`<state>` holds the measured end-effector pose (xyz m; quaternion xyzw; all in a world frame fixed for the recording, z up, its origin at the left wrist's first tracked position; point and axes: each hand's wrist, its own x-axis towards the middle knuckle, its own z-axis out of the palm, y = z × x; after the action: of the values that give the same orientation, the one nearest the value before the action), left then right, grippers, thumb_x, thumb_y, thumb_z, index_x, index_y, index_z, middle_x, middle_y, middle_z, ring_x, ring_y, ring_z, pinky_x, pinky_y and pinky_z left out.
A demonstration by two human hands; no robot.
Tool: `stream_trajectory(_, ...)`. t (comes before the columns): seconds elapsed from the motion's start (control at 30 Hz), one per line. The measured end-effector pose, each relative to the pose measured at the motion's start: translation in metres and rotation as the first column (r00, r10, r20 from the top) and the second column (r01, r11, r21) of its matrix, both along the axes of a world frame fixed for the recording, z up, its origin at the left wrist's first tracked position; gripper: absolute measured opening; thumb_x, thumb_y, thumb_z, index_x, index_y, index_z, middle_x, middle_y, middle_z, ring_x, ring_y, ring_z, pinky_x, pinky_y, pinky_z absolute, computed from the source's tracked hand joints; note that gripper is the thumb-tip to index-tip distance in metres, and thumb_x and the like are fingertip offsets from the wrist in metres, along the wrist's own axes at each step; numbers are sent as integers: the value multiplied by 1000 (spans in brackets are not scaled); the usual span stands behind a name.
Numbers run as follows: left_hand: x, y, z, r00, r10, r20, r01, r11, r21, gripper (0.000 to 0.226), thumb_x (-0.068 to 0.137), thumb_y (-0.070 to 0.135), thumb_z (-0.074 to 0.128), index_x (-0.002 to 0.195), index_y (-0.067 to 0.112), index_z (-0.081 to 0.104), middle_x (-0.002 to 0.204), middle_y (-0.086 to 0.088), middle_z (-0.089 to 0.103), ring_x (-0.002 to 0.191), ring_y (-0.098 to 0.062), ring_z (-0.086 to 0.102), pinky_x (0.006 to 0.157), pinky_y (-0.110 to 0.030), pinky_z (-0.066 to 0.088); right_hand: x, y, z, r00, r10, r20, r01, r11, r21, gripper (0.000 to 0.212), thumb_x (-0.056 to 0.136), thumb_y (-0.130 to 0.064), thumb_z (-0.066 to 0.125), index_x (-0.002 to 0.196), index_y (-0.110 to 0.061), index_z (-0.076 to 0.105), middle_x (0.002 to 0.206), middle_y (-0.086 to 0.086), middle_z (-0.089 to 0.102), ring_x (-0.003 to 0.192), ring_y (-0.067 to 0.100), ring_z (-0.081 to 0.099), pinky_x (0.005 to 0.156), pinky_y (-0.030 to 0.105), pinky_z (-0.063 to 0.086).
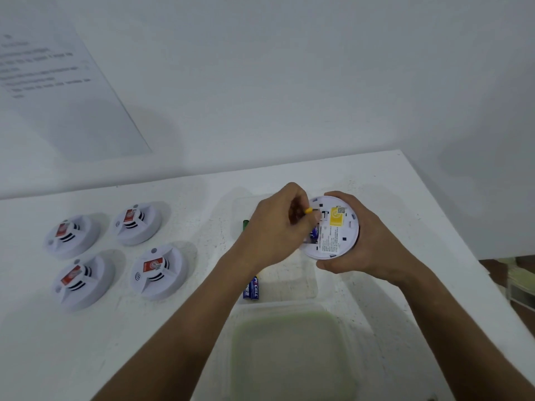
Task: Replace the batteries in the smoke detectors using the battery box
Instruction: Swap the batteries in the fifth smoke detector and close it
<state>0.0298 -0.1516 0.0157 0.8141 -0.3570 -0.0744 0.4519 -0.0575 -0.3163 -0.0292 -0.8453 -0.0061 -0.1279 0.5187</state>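
My right hand (367, 244) grips a white round smoke detector (337, 230) by its rim, back side up, with a yellow label showing. My left hand (275, 227) pinches a battery with a yellow end (309, 210) at the open battery compartment. A blue battery (314, 233) lies inside that compartment. Under my hands stands the clear battery box (301, 282). It holds two blue batteries (251, 289) at its left side. A green battery (245, 225) peeks out behind my left wrist.
Several more white smoke detectors (159, 272) with red labels lie in a group on the left of the white table (173, 328). The box's translucent lid (292, 351) lies near the front edge. A printed sheet (58, 82) hangs on the wall. The table's right edge runs close by.
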Motion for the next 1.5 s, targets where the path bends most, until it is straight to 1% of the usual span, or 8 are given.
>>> stream_trajectory(0.13,14,-5,3,971,119,-205,-142,985,-102,16,84,23,72,94,22,60,80,8,66,73,-8,63,70,-26,54,-9,-13,2,999,-33,-41,33,999,-1,96,50,-34,89,134,-13,47,122,-6,61,110,2,60,92,11,48)
stream_trajectory(0.2,31,-6,-1,936,246,-252,-279,955,-104,17,83,27,73,97,21,66,87,4,71,79,-10,67,77,-30,57,-18,-21,1,996,-73,-53,75,996,39,95,47,-25,90,131,-20,47,116,-14,62,107,-3,60,85,6,47)
stream_trajectory(0.43,54,-21,-31,976,198,-90,-151,915,374,28,84,32,72,105,14,71,103,-5,71,80,-10,60,60,-13,39,-36,-28,-6,992,-71,-104,78,994,71,94,48,-17,91,130,-27,46,116,-22,60,109,0,59,83,9,49)
stream_trajectory(0.67,45,-15,-31,978,201,-48,-166,902,398,34,91,30,65,122,15,63,110,-2,69,81,-10,57,67,-16,43,-38,-26,-4,991,-59,-119,71,993,95,97,47,-19,90,133,-24,46,115,-22,61,110,2,59,85,13,52)
stream_trajectory(0.83,21,37,-12,959,245,143,-280,898,338,18,87,33,67,104,25,67,90,8,64,68,1,53,63,-4,35,-38,-19,1,995,-20,-102,29,996,86,96,47,-22,91,132,-23,46,116,-23,60,112,2,59,85,9,49)
stream_trajectory(1.0,-17,94,-21,931,347,118,-365,850,379,14,82,40,71,94,32,66,96,6,51,77,0,48,68,-14,35,-40,-5,6,996,38,-86,-26,991,134,95,46,-19,91,128,-33,46,116,-26,60,111,-2,58,83,8,49)
stream_trajectory(1.2,-15,100,-41,946,311,-88,-206,789,578,39,76,44,75,113,38,66,133,-4,41,128,-23,37,103,-37,37,-40,16,5,983,148,-105,-130,978,162,97,49,-14,91,134,-28,46,123,-20,61,117,3,58,87,11,49)
stream_trajectory(1.5,-7,81,-39,949,283,-142,-102,698,709,44,74,42,80,115,32,69,125,-4,45,116,-23,42,86,-40,51,-51,20,5,975,172,-139,-149,975,163,98,50,-7,94,131,-34,46,118,-25,61,112,-4,58,83,7,48)
